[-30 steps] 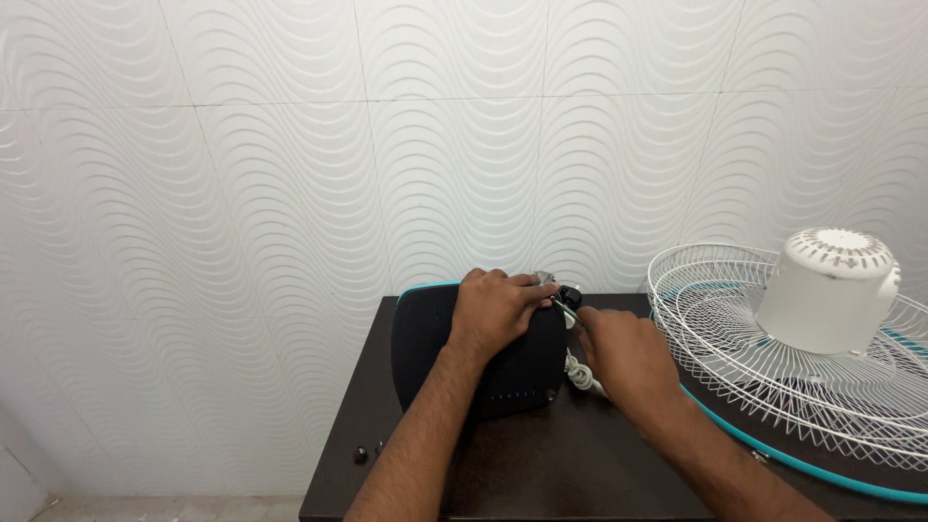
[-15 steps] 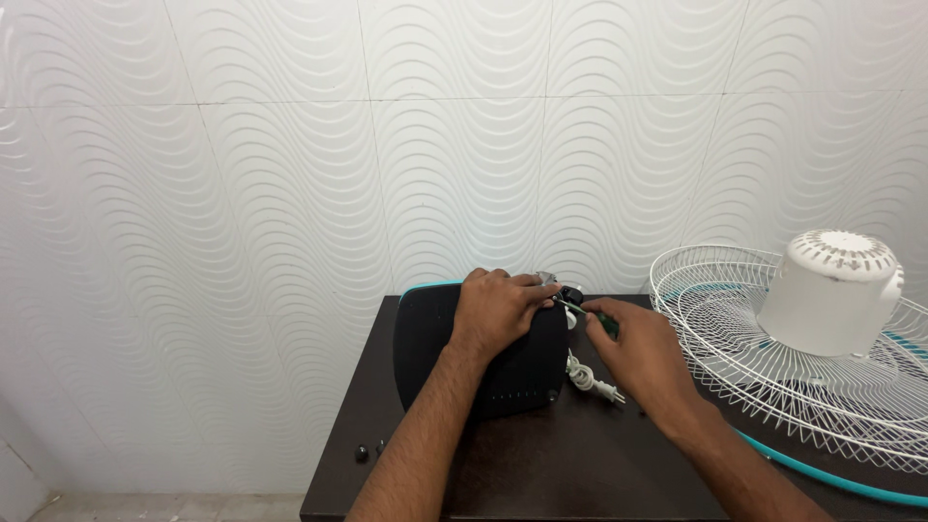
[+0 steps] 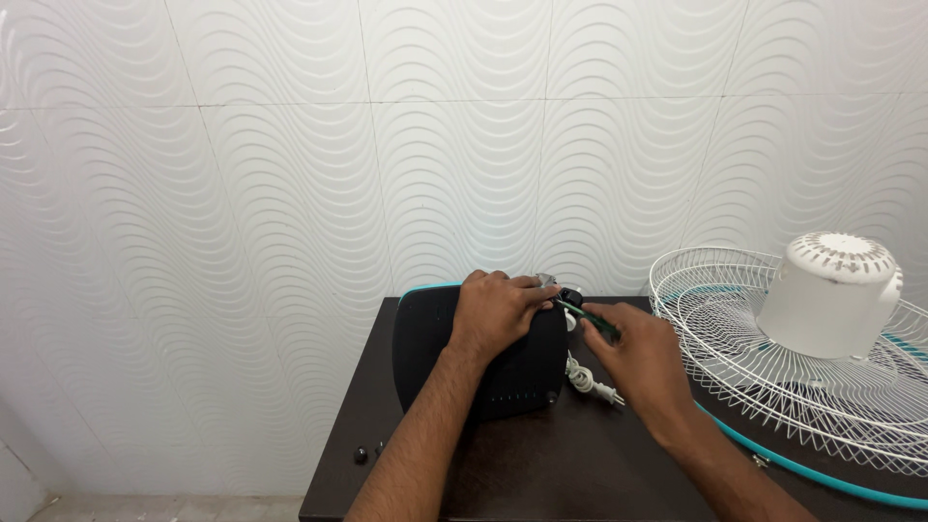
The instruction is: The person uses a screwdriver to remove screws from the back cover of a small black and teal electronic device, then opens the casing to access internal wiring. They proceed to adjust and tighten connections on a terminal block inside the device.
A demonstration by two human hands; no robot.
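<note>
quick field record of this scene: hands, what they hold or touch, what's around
left hand: palm down on the black fan base, at its far edge
right hand: holds a green screwdriver, tip at the base's far right corner
cord: white, bundled, plug lying beside the base
table: dark wood
fan grille: white, teal rim, on the right
motor housing: white, on the grille

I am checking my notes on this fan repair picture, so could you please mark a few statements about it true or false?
1. The left hand rests on top of the black fan base. True.
2. The right hand holds a hammer. False: it holds a thin green-handled tool.
3. The white wire fan guard lies left of the hands. False: it lies to the right.
4. A white cord with a plug lies on the dark table beside the base. True.
5. The white motor housing sits within the guard. True.
</note>
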